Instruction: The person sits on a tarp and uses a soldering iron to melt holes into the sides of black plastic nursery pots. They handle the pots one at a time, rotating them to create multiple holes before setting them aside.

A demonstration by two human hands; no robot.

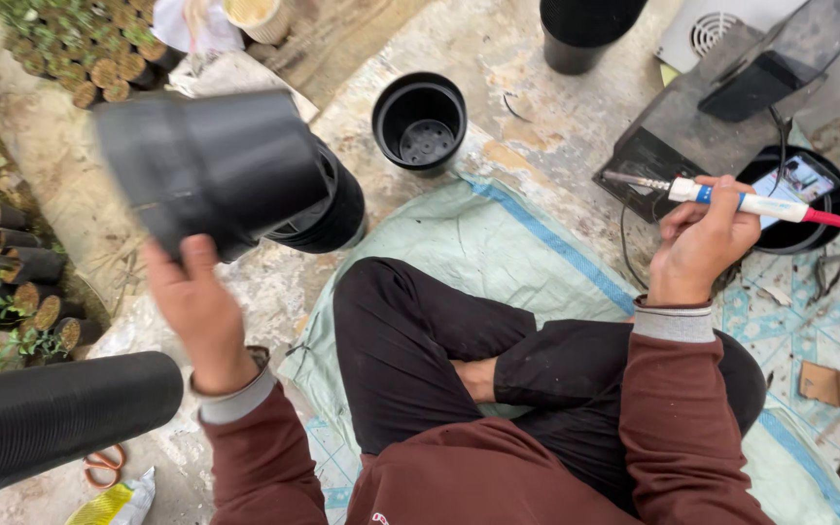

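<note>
- Left hand (196,311) raised at the left, fingers clenched round the rim end of a black plastic nursery pot (211,170), apparently the outermost of a short nested stack.
- Pot tipped on its side, long axis near level: base toward the far left, mouth toward the right. Held so probably to bring its wall or base within the tool's reach.
- Right hand (697,243) at the right, grasping a soldering iron (731,199) with a white and blue handle and red tail, pinched like a pen for control.
- Iron lying nearly level, metal tip pointing left toward the pot, well apart from it.
- Empty black pot (420,122) upright on the far concrete floor (537,107).
- Crossed legs resting on a pale green woven mat (459,233).
</note>
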